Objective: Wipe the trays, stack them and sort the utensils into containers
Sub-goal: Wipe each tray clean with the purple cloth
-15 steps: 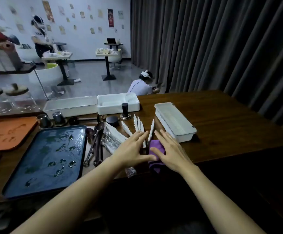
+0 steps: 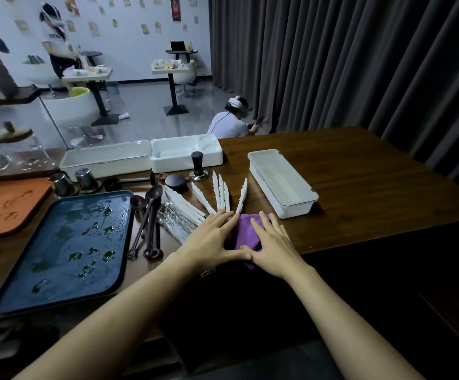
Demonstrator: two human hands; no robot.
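Both hands flat, fingers straight, gripping nothing: left hand (image 2: 209, 239) and right hand (image 2: 274, 248) press the purple cloth (image 2: 246, 229) at the table's near edge, thumbs touching. Wiping looks not yet begun. Left of the hands, the blue tray (image 2: 58, 294) carries green smears and droplets (unwiped, I judge). Between it and the hands lie dark spoons (image 2: 148, 215). Just beyond the fingertips white tongs (image 2: 220, 193) fan out, unsorted. Beyond-right stands an open white container (image 2: 281, 182). Far left, the orange tray (image 2: 3, 204) lies unstacked.
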